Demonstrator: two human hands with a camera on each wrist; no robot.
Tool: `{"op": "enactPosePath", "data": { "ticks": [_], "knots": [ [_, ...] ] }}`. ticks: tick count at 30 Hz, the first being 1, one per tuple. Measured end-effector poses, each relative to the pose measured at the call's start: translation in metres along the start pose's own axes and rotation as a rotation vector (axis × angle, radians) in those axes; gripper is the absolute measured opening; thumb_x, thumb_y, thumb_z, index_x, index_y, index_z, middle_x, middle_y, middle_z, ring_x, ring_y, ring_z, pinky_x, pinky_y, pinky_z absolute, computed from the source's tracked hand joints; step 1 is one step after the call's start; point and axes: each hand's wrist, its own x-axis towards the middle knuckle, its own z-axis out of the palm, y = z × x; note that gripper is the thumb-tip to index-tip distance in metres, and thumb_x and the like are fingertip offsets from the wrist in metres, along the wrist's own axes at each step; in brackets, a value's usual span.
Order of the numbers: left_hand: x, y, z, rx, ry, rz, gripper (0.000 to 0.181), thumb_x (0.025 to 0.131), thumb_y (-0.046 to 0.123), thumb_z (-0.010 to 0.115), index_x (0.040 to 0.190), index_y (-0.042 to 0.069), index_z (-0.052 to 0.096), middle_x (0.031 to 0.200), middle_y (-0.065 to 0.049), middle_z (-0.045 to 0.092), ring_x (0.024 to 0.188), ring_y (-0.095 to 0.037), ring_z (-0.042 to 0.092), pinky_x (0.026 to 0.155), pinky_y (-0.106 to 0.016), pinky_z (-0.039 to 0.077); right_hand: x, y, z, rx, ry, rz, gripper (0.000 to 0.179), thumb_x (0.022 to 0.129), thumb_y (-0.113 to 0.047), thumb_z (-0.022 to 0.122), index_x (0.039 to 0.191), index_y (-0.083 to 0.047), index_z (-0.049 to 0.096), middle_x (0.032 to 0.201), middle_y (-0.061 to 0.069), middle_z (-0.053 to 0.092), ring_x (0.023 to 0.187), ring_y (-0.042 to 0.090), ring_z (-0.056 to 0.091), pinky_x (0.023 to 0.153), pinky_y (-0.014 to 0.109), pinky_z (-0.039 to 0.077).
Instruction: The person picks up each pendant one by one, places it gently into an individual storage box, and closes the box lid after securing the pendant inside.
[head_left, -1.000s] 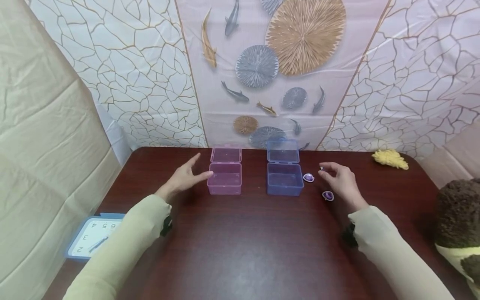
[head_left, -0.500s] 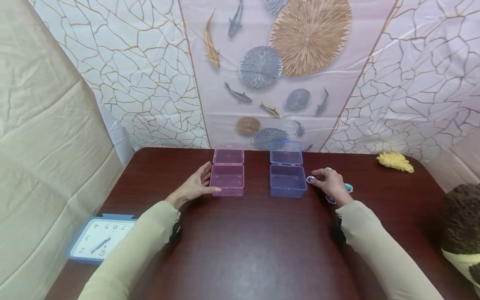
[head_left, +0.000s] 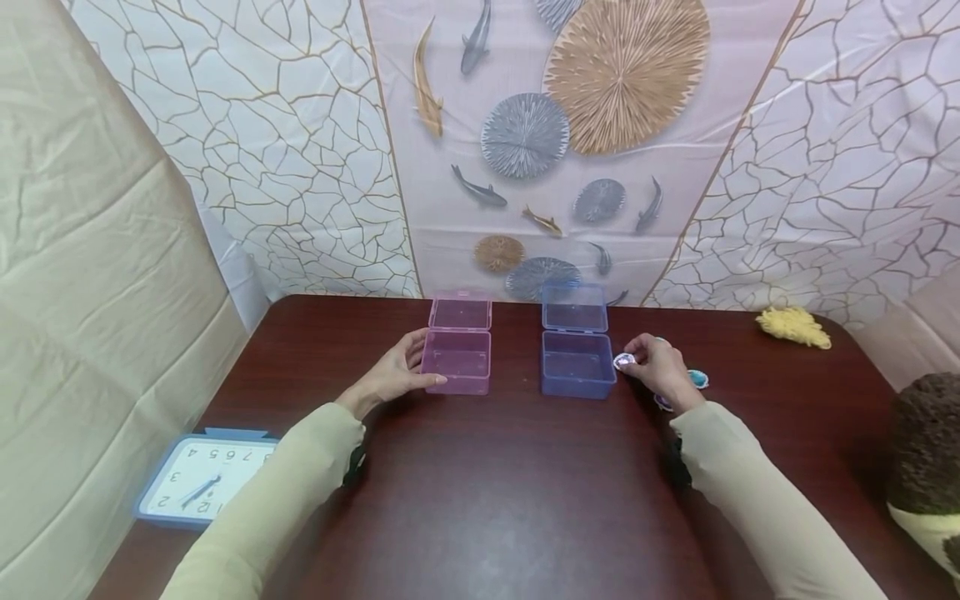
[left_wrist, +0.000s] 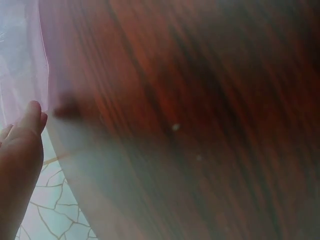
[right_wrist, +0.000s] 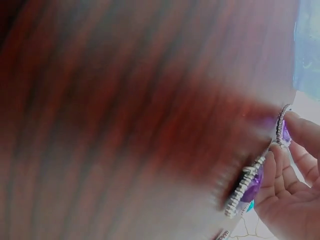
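My right hand [head_left: 660,368] pinches a purple gem with a beaded rim [head_left: 623,362] just right of the open blue box [head_left: 577,387]. In the right wrist view, thumb and fingertips hold this gem [right_wrist: 285,132] by its edge. A second purple gem [right_wrist: 252,187] lies close under the hand. A teal gem [head_left: 697,379] rests to the right, and another is mostly hidden behind the fingers. My left hand [head_left: 393,372] touches the left side of the open pink box [head_left: 457,385], its thumb by the front rim and its fingers extended along the side.
Both boxes have clear lids tipped back toward the patterned cloth [head_left: 540,167]. A blue-framed clock [head_left: 202,479] lies beside the left sleeve. Yellow yarn [head_left: 793,326] sits at the back right corner. A brown fuzzy object [head_left: 930,450] stands at the right edge.
My right hand has moved left and taken hold of the purple gem; a teal gem now shows to its right. My left hand has moved in against the pink box.
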Motion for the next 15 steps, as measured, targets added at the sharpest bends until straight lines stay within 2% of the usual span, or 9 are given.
{"op": "enactPosePath", "data": {
  "ticks": [6, 9, 12, 15],
  "knots": [
    [0.000, -0.001, 0.000, -0.017, -0.008, -0.005, 0.086, 0.079, -0.004, 0.071, 0.145, 0.001, 0.017, 0.151, -0.020, 0.022, 0.139, -0.034, 0.027, 0.113, -0.044, 0.028, -0.003, 0.001, -0.001, 0.026, 0.037, -0.011, 0.020, 0.082, -0.008, 0.070, 0.095, 0.001, 0.058, 0.075, 0.009, 0.061, 0.068, 0.016, 0.051, 0.064, 0.028, 0.039],
    [0.000, -0.001, -0.001, -0.006, -0.018, -0.010, 0.085, 0.079, -0.002, 0.071, 0.145, 0.001, 0.018, 0.151, -0.020, 0.022, 0.139, -0.035, 0.027, 0.112, -0.045, 0.028, -0.007, 0.000, -0.004, 0.081, 0.072, 0.007, 0.020, 0.084, -0.008, 0.069, 0.098, 0.001, 0.058, 0.076, 0.010, 0.063, 0.062, 0.008, 0.051, 0.060, 0.024, 0.041],
    [0.000, -0.001, -0.002, 0.017, -0.022, -0.013, 0.085, 0.080, 0.001, 0.072, 0.145, 0.001, 0.018, 0.151, -0.020, 0.022, 0.139, -0.035, 0.027, 0.112, -0.046, 0.029, -0.010, -0.006, -0.011, 0.187, 0.125, 0.027, 0.023, 0.086, -0.008, 0.066, 0.105, 0.003, 0.058, 0.080, 0.012, 0.065, 0.060, 0.001, 0.054, 0.057, 0.019, 0.047],
    [0.000, 0.000, -0.003, 0.027, -0.023, -0.010, 0.085, 0.080, 0.002, 0.072, 0.145, 0.002, 0.018, 0.151, -0.019, 0.022, 0.139, -0.035, 0.027, 0.111, -0.046, 0.029, -0.012, -0.019, -0.016, 0.377, 0.175, 0.015, 0.027, 0.088, -0.005, 0.064, 0.110, 0.008, 0.055, 0.076, 0.001, 0.063, 0.061, -0.003, 0.056, 0.057, 0.015, 0.051]
  ]
}}
